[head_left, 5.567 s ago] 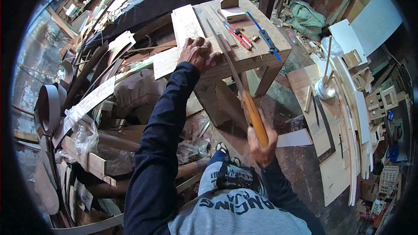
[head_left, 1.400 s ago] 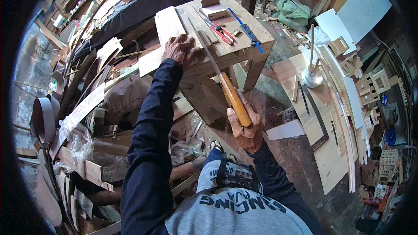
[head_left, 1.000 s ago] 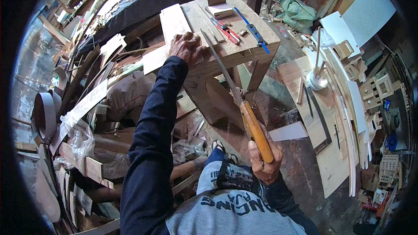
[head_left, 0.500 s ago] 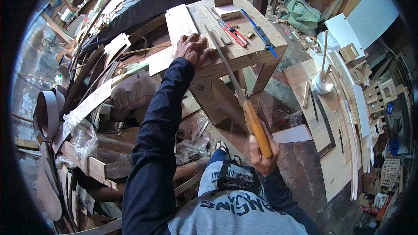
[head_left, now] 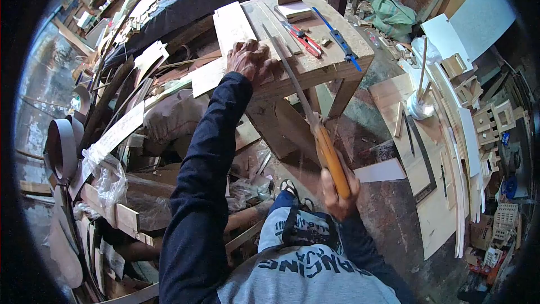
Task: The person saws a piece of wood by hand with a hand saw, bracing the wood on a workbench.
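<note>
My right hand (head_left: 340, 194) is wrapped round the orange handle of a handsaw (head_left: 332, 157). The saw's long narrow blade slants up and left across the front edge of a small wooden table (head_left: 343, 36). Just left of the blade, my left hand (head_left: 251, 63) bears down with curled fingers on a pale wooden board (head_left: 233, 22) at the table's edge; its fingertips are partly hidden. A red utility knife (head_left: 306, 41), a blue-and-black tool (head_left: 340, 42) and a small wooden block (head_left: 294, 7) lie on the tabletop to the right of the blade.
Scrap wood and clear plastic (head_left: 109, 177) crowd the floor at left. To the right lie a plywood sheet (head_left: 436, 231), long strips and a white pot (head_left: 419, 107) holding a stick. A green sack (head_left: 391, 16) sits behind the table. My feet stand below the saw.
The saw and my right hand have shifted slightly forward, toward the table. My left hand keeps its place on the board.
</note>
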Motion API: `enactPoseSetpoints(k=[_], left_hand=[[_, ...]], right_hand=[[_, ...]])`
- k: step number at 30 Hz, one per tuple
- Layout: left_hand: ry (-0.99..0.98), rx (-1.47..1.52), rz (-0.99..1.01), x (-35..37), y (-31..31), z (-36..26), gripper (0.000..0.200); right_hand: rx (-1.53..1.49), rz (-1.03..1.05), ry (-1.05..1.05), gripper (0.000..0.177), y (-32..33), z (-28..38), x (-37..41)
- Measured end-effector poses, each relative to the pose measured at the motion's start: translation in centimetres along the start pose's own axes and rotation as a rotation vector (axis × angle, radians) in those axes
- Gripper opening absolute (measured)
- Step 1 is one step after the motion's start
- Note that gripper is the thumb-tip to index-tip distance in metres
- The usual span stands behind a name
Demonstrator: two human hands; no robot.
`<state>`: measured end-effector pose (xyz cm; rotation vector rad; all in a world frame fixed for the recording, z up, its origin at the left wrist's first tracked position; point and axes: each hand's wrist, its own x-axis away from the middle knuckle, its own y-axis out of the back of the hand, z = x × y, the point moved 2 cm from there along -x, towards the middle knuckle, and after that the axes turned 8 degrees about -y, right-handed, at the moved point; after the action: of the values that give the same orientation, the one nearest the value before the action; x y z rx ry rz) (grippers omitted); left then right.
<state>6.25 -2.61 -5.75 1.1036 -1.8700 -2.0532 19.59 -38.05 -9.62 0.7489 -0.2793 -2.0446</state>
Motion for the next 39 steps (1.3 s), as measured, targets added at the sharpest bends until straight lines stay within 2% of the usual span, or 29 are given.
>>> enactPoseSetpoints(k=[1,4,6,8,12,15,16,17,19,22,27,28,30,31,33,36,39], left_hand=[[0.007,0.016,0.014,0.0,0.2,-0.2,0.049],[0.008,0.005,-0.107,0.4,-0.2,-0.3,0.047],[-0.002,0.002,-0.062,0.0,-0.3,-0.1,0.047],[0.017,-0.024,-0.027,-0.2,-0.6,0.1,0.046],[-0.093,-0.035,-0.064,-0.1,-1.7,1.3,0.044],[0.007,-0.017,-0.001,-0.1,0.2,-0.4,0.043],[-0.057,-0.049,-0.105,0.1,0.0,-0.4,0.042],[-0.041,-0.052,-0.068,0.2,-0.3,-0.5,0.042],[-0.008,-0.074,-0.004,0.0,0.6,-1.0,0.042],[-0.019,0.0,-0.026,0.6,0.8,-0.7,0.043],[0.047,-0.003,-0.049,0.5,1.0,-0.9,0.045],[0.02,-0.027,-0.085,0.4,0.6,-0.4,0.046],[0.026,0.014,0.001,0.5,0.5,0.0,0.046],[0.031,0.034,0.046,0.5,0.8,-0.1,0.046],[-0.011,0.04,-0.028,0.8,0.8,-0.2,0.044],[-0.15,0.031,-0.141,0.3,-1.7,1.9,0.04],[-0.07,-0.071,-0.124,-0.3,-1.1,0.6,0.038]], right_hand=[[0.082,-0.006,0.068,0.039,0.5,-0.8,1.4],[0.35,-0.044,0.191,0.039,1.7,-1.3,3.8],[0.414,-0.087,0.239,0.038,1.9,-1.0,3.9],[0.26,-0.075,0.155,0.036,1.9,-0.6,2.8],[-0.155,0.002,-0.145,0.04,1.9,2.4,-2.4],[-0.195,-0.011,-0.13,0.042,1.0,3.7,-5.6],[-0.2,0.004,-0.144,0.042,0.3,3.8,-6.7],[-0.204,0.018,-0.157,0.043,-0.5,3.8,-7.9],[-0.237,0.133,-0.354,0.047,-1.6,4.7,-10.0],[-0.267,0.094,-0.207,0.046,-1.8,4.0,-9.7],[-0.145,0.087,-0.179,0.045,1.6,5.1,-6.6],[-0.139,0.107,-0.219,0.043,2.5,6.0,-6.1],[-0.183,0.148,-0.327,0.042,3.8,7.7,-5.5],[-0.139,0.14,-0.281,0.041,3.7,7.5,-5.3],[-0.044,0.133,-0.193,0.04,3.4,6.9,-5.1],[-0.14,0.131,-0.273,0.039,2.2,7.2,-7.2],[-0.22,0.124,-0.199,0.046,0.5,6.6,-9.6]])
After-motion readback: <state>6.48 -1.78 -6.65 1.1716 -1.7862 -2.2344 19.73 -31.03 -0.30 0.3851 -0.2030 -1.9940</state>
